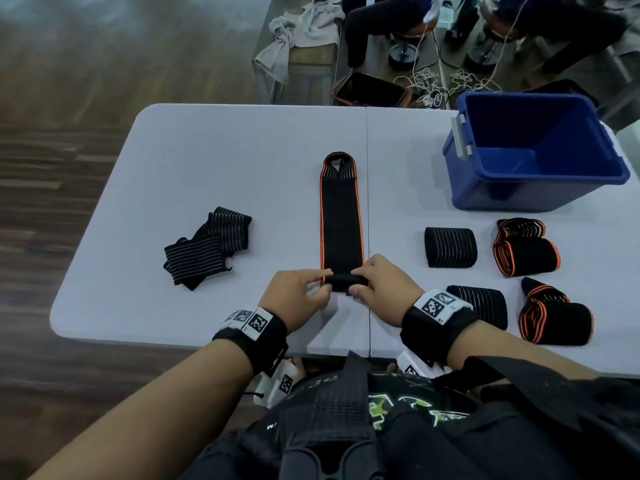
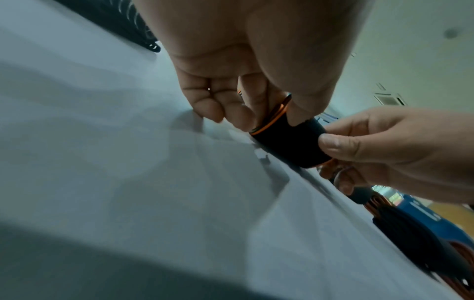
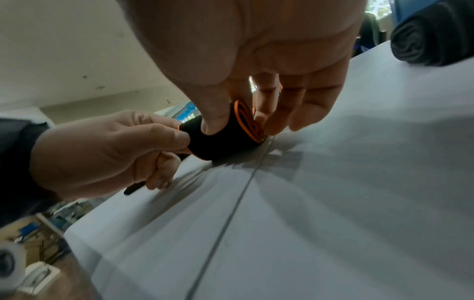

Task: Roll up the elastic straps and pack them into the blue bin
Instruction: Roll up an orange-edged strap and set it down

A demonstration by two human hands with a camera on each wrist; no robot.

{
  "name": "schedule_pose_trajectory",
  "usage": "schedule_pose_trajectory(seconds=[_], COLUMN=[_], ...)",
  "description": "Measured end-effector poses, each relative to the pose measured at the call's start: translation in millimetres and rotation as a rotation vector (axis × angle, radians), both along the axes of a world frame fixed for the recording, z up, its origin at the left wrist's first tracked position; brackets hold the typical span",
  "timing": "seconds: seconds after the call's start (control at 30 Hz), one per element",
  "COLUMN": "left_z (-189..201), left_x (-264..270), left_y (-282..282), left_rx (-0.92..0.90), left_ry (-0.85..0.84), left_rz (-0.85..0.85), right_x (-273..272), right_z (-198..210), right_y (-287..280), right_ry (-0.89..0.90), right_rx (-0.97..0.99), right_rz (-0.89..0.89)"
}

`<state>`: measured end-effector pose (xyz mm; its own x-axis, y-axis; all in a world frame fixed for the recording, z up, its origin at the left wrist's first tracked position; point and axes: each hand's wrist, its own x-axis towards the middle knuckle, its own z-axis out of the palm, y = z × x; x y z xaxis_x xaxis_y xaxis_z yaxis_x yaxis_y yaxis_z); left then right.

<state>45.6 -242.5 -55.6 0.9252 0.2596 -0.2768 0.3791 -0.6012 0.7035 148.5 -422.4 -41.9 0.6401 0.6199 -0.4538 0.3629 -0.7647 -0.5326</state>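
A long black elastic strap with orange edges [image 1: 341,216] lies flat up the middle of the white table [image 1: 214,161], its near end wound into a small roll [image 1: 346,281]. My left hand [image 1: 301,292] pinches the roll's left end [image 2: 271,123] between thumb and fingers. My right hand [image 1: 384,284] pinches its right end [image 3: 241,123] the same way. The blue bin [image 1: 533,150] stands at the far right of the table, and nothing shows inside it.
An unrolled black striped strap [image 1: 207,247] lies crumpled at the left. Several rolled straps, two black striped [image 1: 450,247] and two orange-edged [image 1: 526,251], lie at the right below the bin. Chairs, cables and a cloth-covered bench [image 1: 301,29] stand beyond the table's far edge.
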Motion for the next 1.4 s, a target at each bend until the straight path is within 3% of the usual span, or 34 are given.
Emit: schedule_pose_trajectory(seconds=[0.23,0.37,0.53,0.73,0.9,1.03,1.3,1.4], left_z=[2,0,-5,-7,-6,-3,-3,-7], left_x=[13,17,19,17,18,19,19,13], left_y=[2,6,5,8,10,9,10,12], left_rx=[-0.236,-0.232,-0.260,-0.097,-0.162,-0.068,0.246,0.269], left_ry=[0.038,0.085,0.097,0.062,0.028,0.003,-0.004,0.003], left_rz=[0.210,0.249,0.301,0.311,0.375,0.263,-0.001,-0.061], right_x=[10,12,16,17,22,26,26,23], right_z=[-3,-3,-4,-3,2,8,5,3], right_y=[10,19,20,24,25,25,32,32], right_ry=[0.087,0.128,0.043,-0.060,-0.047,0.006,-0.111,-0.155], right_rx=[0.080,0.057,-0.017,-0.021,-0.014,0.090,-0.047,-0.115], right_rz=[-0.303,-0.365,-0.261,-0.167,-0.164,-0.228,-0.046,0.069])
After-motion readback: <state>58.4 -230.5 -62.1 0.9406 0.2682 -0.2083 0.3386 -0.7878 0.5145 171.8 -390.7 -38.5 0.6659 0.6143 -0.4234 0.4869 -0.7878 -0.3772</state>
